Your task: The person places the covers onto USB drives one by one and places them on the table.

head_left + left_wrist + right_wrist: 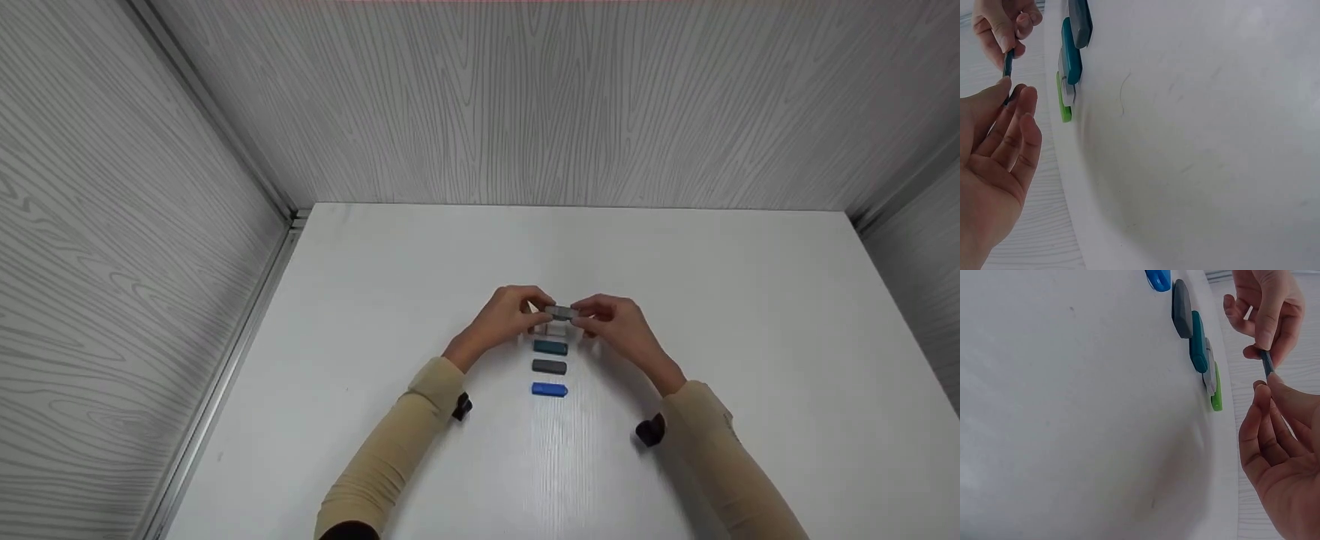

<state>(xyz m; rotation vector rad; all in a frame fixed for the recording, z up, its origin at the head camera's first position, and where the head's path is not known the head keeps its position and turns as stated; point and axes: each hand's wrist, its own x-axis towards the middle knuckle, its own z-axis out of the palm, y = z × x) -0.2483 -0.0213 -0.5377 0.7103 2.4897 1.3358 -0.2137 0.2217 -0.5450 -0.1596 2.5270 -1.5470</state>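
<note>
Over the far end of a row of small flat sticks, both hands pinch one grey stick (561, 312) that looks like a USB flash drive. My left hand (504, 318) has its left end between thumb and fingertips; my right hand (621, 328) pinches the right end. In the wrist views this stick (1267, 363) shows edge-on as a thin dark strip. Beneath lie a whitish stick (556, 330), a teal one (550, 347), a dark grey one (549, 367) and a blue one (549, 390). A green stick (1064, 101) shows beyond the whitish one in the wrist views.
The row lies on a white tabletop (390, 270). Wood-grain panels stand behind the table (480, 105) and at its left (112, 262). A dark wrist device (650, 430) sits by the right sleeve, another (462, 406) by the left.
</note>
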